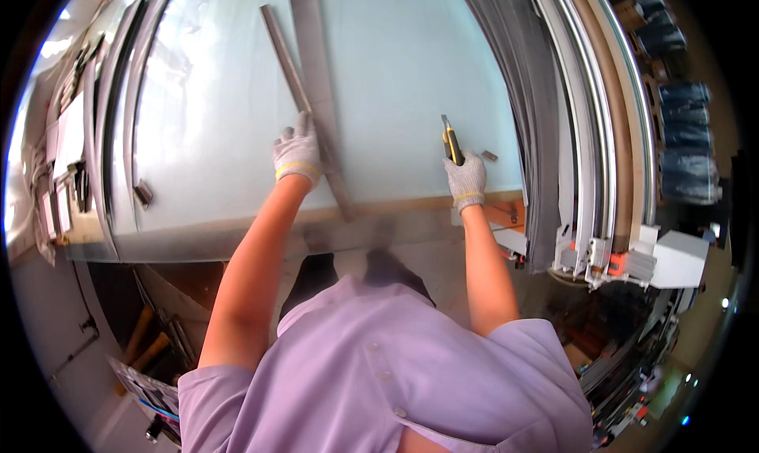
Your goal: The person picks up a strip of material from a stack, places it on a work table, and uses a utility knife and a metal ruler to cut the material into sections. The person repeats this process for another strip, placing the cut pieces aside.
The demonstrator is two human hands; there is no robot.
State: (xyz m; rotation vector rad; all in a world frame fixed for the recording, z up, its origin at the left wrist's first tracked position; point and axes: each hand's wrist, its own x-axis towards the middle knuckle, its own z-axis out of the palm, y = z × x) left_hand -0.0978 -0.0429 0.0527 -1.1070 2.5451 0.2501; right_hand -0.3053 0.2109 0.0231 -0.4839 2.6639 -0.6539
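Observation:
My left hand (298,150), in a pale knitted glove with a yellow cuff band, holds a narrow dark grey bar (283,56). The bar slants away from me, its far end to the left. Beside and partly under it runs a wider, flat grey strip (315,54), which reaches past the table's near edge. My right hand (466,178), gloved alike, is closed round a yellow and black utility knife (451,139). The knife's tip points away from me, well to the right of the strip. A small grey offcut (490,156) lies just right of that hand.
Both hands are over a pale, glossy tabletop (395,66). Many long grey strips (531,81) hang along its right side, beside metal rails (609,97). More strips (142,73) and another small grey piece (142,194) lie at the left. Blue plastic-wrapped bundles (686,137) stand far right.

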